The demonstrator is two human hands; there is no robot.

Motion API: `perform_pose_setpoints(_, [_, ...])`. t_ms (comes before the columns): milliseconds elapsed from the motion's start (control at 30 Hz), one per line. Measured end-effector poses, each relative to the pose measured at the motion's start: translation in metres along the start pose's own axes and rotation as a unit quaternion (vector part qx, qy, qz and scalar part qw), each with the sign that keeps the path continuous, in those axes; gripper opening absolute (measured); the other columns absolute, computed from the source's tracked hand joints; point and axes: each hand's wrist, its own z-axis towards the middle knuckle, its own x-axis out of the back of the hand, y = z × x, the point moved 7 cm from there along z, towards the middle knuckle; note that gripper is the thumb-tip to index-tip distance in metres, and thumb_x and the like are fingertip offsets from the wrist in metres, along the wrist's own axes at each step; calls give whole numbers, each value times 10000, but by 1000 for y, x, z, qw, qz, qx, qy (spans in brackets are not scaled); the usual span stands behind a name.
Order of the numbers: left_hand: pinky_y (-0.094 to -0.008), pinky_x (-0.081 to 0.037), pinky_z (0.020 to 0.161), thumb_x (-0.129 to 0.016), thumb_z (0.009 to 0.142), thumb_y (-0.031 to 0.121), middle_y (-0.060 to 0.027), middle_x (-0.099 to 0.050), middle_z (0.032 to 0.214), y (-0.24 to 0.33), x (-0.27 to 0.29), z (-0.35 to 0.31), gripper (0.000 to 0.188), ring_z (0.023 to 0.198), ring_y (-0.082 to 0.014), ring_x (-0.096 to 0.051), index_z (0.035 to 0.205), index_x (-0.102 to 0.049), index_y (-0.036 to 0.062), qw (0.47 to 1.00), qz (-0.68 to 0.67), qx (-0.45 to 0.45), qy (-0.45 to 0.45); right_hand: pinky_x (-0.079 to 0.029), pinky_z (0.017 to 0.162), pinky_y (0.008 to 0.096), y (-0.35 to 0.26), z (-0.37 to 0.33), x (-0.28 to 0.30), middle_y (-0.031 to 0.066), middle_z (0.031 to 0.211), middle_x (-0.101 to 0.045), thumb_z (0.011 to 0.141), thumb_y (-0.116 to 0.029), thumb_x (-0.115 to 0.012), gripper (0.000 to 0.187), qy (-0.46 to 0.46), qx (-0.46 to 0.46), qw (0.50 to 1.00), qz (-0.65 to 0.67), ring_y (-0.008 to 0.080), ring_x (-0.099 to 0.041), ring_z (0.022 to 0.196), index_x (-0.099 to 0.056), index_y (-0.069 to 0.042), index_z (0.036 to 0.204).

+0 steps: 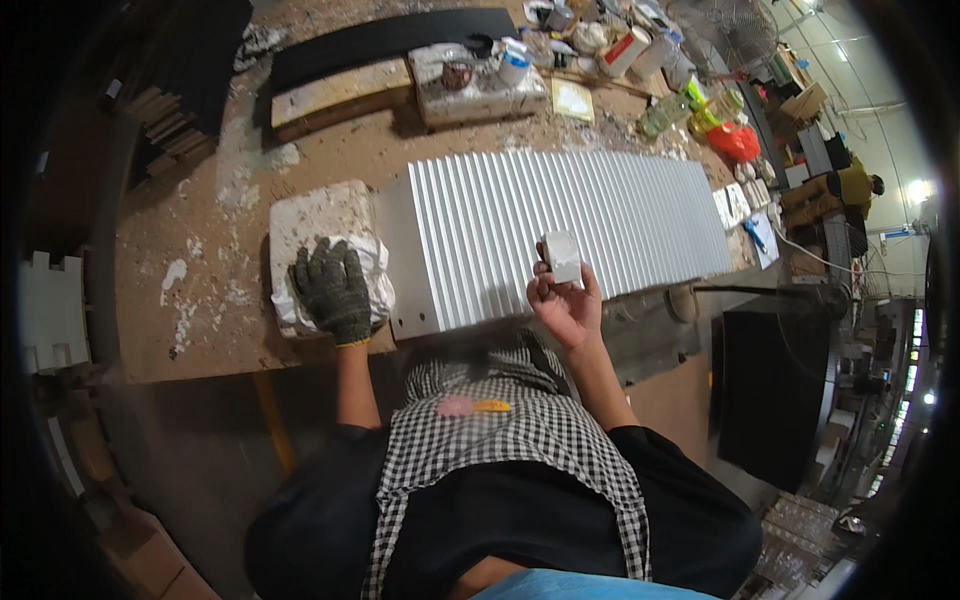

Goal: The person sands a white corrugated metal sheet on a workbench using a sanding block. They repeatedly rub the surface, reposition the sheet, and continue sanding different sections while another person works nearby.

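Observation:
My left hand [335, 292], in a dark knitted glove, lies flat with its fingers spread. Under it are a crumpled white cloth [379, 283] and a pale, stained slab [325, 205] at the left of the workbench. My bare right hand [568, 303] is closed round a small whitish rectangular block [562, 256], held up with its flat face showing. Beneath and beyond that block stretches a long ribbed panel [500, 225], silver-white, with grooves running from near to far. The panel's plain left end meets the slab.
Paint blotches cover the workbench [200, 235]. Behind the panel are a dark curved board [390, 45], a wooden piece [340, 97], a second pale slab [480, 100] with small pots, jars and a red plastic bag [735, 142]. Another person [850, 190] is at far right.

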Motion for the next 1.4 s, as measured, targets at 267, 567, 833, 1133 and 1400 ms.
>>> perform_pose_setpoints(267, [-503,-348,1213,-728,974,258,-34,-732,1340,-1,-5,-1,220,1332,-290,-597,1161,-789,158,999,9,-8,-40,-578,970,431,25,-29,-10,191,1177,-672,1045,-275,-628,478,184,74,945,-259,288,-675,1003,-584,22,1416])
perform_pose_setpoints(567, [-545,-410,1154,-804,898,175,-77,-752,1291,-2,-11,0,238,1290,-384,-615,1134,-813,150,995,-6,4,-95,-473,1001,455,57,35,-47,112,1300,-618,829,5,-750,624,-75,209,183,-958,325,-590,1169,-740,-334,1353])
perform_pose_setpoints(833, [-520,-424,1141,-796,914,155,-82,-762,1269,4,-11,10,194,1263,-352,-636,1104,-811,122,994,-10,0,-108,-512,930,440,22,230,-81,119,1120,-716,879,-27,-732,443,-105,364,130,-916,336,-638,1070,-785,-222,1274])
perform_pose_setpoints(1133, [-496,-454,1117,-793,914,209,-52,-773,1222,-2,-10,-2,176,1202,-306,-664,1079,-817,156,998,-8,-25,-54,-493,932,436,44,177,-57,154,1183,-700,936,-16,-686,507,-191,315,173,-913,303,-641,1060,-757,-337,1322])
perform_pose_setpoints(1400, [-524,-411,1149,-779,918,288,-18,-747,1249,-9,-16,-8,192,1289,-303,-598,1087,-817,205,999,3,-13,-35,-517,975,460,85,-56,-31,113,1226,-643,864,37,-728,554,-132,118,162,-971,303,-620,1069,-778,-293,1307])
